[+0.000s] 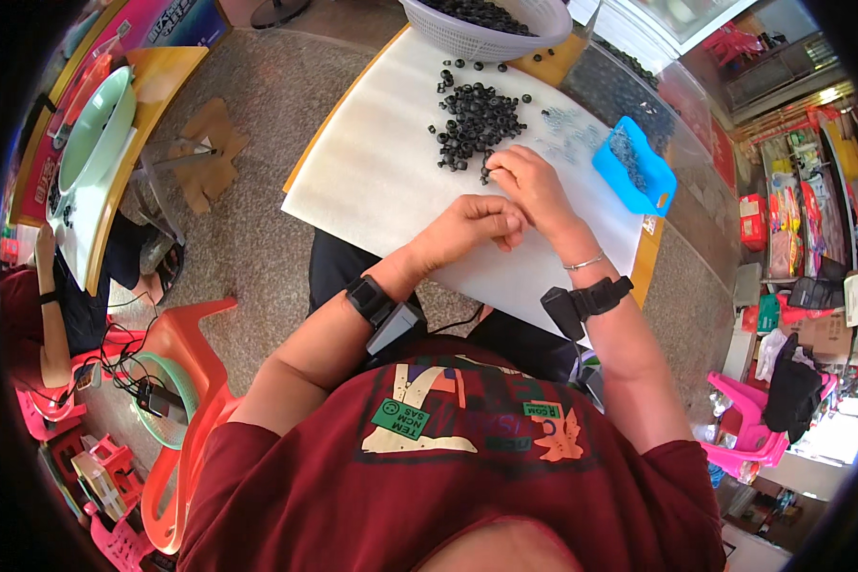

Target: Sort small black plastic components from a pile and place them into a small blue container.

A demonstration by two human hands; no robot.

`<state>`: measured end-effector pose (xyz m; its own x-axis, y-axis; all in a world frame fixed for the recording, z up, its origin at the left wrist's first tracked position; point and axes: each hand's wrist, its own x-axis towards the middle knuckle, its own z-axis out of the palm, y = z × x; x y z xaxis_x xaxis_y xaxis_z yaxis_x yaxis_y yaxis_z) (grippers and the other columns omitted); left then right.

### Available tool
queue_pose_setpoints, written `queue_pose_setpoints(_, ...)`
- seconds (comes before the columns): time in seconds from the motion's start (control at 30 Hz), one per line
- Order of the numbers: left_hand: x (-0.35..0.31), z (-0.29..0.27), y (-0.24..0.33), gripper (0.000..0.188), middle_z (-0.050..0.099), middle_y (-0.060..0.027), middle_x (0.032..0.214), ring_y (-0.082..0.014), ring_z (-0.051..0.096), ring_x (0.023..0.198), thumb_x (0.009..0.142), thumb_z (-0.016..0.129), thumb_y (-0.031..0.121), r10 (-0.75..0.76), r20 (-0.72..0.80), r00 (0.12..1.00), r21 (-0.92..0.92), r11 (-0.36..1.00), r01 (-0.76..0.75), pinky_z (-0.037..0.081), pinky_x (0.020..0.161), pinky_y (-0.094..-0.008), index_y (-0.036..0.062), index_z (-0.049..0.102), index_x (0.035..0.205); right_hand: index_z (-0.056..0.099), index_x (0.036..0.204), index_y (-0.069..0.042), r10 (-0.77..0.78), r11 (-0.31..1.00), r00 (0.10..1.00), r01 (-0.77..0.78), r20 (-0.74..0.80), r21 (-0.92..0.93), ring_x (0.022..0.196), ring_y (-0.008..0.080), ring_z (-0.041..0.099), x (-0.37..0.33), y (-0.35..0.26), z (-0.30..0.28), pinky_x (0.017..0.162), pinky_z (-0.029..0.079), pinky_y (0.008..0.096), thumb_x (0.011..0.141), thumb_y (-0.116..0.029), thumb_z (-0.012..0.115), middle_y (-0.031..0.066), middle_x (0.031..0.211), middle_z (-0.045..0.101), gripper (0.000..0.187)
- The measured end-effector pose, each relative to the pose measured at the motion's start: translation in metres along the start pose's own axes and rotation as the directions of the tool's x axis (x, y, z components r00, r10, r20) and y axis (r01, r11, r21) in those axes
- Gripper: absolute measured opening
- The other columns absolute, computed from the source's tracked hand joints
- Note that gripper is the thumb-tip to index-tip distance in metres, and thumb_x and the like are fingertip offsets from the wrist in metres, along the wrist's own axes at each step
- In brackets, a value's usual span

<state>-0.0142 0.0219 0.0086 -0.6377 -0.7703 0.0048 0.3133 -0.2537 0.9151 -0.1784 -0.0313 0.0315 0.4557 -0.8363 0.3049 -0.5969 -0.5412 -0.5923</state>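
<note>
A loose pile of small black round parts [477,119], each like a short knob or cap, lies on a white sheet [372,172] over the table. My right hand [534,188] is at the near edge of this pile, its thumb and fingers pinched on a small black part [486,175]. Just nearer to me and to the left, my left hand [469,230] hovers over the sheet with its fingers curled in and the thumb pressed against them. What it holds, if anything, is hidden. Small clear pieces [570,132] are scattered right of the pile.
A blue tray [650,191] of clear pieces stands at the table's right edge. A pale basket [486,38] of black parts is at the far edge, beside a clear bin [629,91]. Left are an orange chair [195,353], another table with a green basin [100,129], and a person's arm [52,315].
</note>
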Motion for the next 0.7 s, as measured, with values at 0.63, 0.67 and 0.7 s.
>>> queue_pose_setpoints(0.63, 0.007, -0.003, -0.004, 0.018, 0.063, -0.009, 0.096, -0.0174, 0.061, 0.089, 0.098, 0.047, 0.007, -0.002, -0.098, 0.995, -0.223, 0.975, -0.02, 0.049, 0.085, -0.0308, -0.0012, 0.058, 0.108, 0.062, 0.093, -0.002, 0.134, 0.986, 0.974, -0.149, -0.18, -0.072, 0.084, 0.0301, 0.06, -0.002, 0.028, 0.005, 0.074, 0.049, 0.0381, 0.078, -0.007, 0.065, 0.0127, 0.09, 0.06, 0.016)
queue_pose_setpoints(0.67, 0.008, -0.004, -0.005, 0.018, 0.063, -0.0091, 0.096, -0.0176, 0.061, 0.089, 0.098, 0.047, 0.007, -0.002, -0.096, 0.995, -0.231, 0.973, -0.02, 0.049, 0.085, -0.031, -0.0012, 0.058, 0.109, 0.063, 0.093, -0.002, 0.135, 0.986, 0.974, -0.149, -0.181, -0.07, 0.083, 0.0292, 0.06, -0.001, 0.031, 0.005, 0.073, 0.049, 0.0375, 0.077, -0.007, 0.066, 0.0128, 0.09, 0.06, 0.017)
queue_pose_setpoints(0.7, 0.007, -0.005, -0.007, 0.018, 0.063, -0.0093, 0.097, -0.0178, 0.061, 0.089, 0.098, 0.046, 0.007, -0.004, -0.098, 0.995, -0.24, 0.97, -0.02, 0.049, 0.085, -0.0311, -0.0012, 0.058, 0.109, 0.063, 0.094, -0.002, 0.135, 0.987, 0.975, -0.148, -0.179, -0.066, 0.082, 0.0284, 0.06, 0.0, 0.029, 0.004, 0.073, 0.049, 0.0369, 0.077, -0.007, 0.066, 0.0128, 0.091, 0.06, 0.018)
